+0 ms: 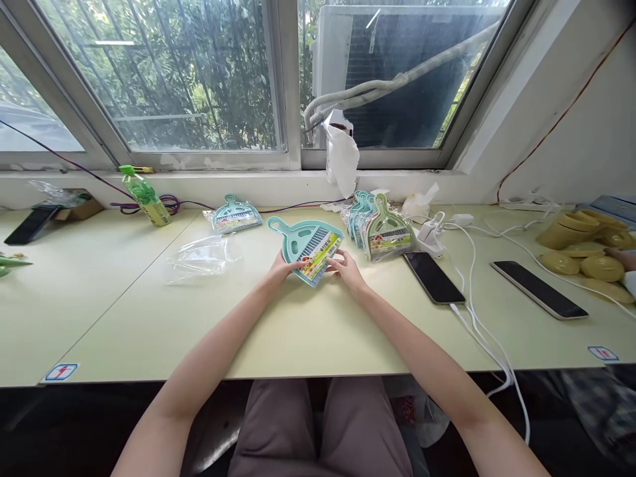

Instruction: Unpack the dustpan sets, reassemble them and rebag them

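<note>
A light teal dustpan [293, 230] with a small brush and a yellow-green label card [320, 255] lying in it is held above the table, tilted with its handle to the upper left. My left hand [282, 269] grips its lower left edge, thumb on top. At the card's right side, the fingers of my right hand [349, 270] are closed on the edge of the set. Left of them lies a crumpled clear plastic bag [206, 255]. Behind it rests a bagged teal dustpan set [233, 215]. To the right stand several bagged sets, with a green dustpan [387, 228] in front.
A black phone [434, 278] with a white cable [474, 318] lies right of my hands, near a second phone [539, 289]. Yellow-brown containers [571, 232] and part of another person's hand are at far right. A green bottle [146, 197] stands back left, below the window.
</note>
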The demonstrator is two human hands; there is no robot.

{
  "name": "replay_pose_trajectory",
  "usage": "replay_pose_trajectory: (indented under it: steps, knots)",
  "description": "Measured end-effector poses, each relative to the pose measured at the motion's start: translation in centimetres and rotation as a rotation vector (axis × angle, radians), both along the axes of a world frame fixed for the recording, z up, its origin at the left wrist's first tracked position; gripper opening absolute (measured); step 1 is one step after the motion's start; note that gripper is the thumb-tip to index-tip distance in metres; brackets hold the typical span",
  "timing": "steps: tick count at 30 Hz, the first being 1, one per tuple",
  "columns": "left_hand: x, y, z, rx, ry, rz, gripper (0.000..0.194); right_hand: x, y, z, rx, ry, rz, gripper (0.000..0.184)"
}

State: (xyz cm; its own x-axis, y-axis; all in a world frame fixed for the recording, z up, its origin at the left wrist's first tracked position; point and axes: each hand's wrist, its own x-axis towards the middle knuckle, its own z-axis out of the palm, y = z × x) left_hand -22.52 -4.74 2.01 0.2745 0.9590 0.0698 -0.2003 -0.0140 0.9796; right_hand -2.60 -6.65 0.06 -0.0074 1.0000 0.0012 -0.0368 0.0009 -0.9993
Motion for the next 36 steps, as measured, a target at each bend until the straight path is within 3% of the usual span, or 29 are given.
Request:
replay_pose_trajectory:
  steps: [14, 24, 36]
  knots:
    - [-0.3, 0.8, -1.1, 0.046, 0.080, -0.018, 0.066, 0.1, 0.1, -0.2, 0.021, -0.062, -0.028, 0.042]
    - [0.0, 0.1, 0.1, 0.189, 0.071, -0.013, 0.071, 0.3, 0.2, -0.2, 0.104, -0.125, -0.037, 0.053]
    - [0.6, 0.1, -0.6, 0.228, 0.064, 0.005, 0.076, 0.3, 0.0, 0.2, 0.105, -0.036, -0.033, 0.062]
